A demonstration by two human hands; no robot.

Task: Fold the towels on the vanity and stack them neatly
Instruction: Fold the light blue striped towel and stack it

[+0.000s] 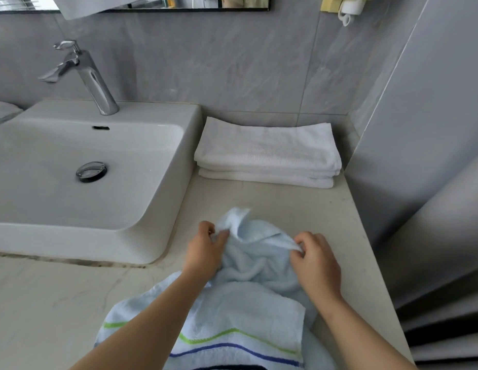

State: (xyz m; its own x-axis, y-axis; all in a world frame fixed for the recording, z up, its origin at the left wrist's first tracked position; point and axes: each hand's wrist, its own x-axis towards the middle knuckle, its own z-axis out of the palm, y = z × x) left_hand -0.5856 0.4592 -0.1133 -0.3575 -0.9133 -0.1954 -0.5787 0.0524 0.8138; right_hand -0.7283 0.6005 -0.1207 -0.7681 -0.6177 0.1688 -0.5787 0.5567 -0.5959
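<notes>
Left hand (206, 249) and right hand (316, 260): set apart, each pinching a bit of edge on the pale blue towel (256, 260), thumb against curled fingers. The cloth between them is bunched and creased. Judged: hunting for corners so it can be spread out before the first fold.

Towel lies on the worktop (272, 204), right of the sink (165, 209) and off its front corner. Nearer the person, under both forearms, is a flatter blue stretch with green and dark blue stripes (232, 340); same towel or a second one, cannot tell.

Stack of folded white towels (267, 153): right of the sink at the back, against the wall, edges roughly squared. Judged: finished pile, kept back to leave folding room in front.

Tap (91, 78) stands behind the sink basin. No brand, label or readable writing anywhere.
</notes>
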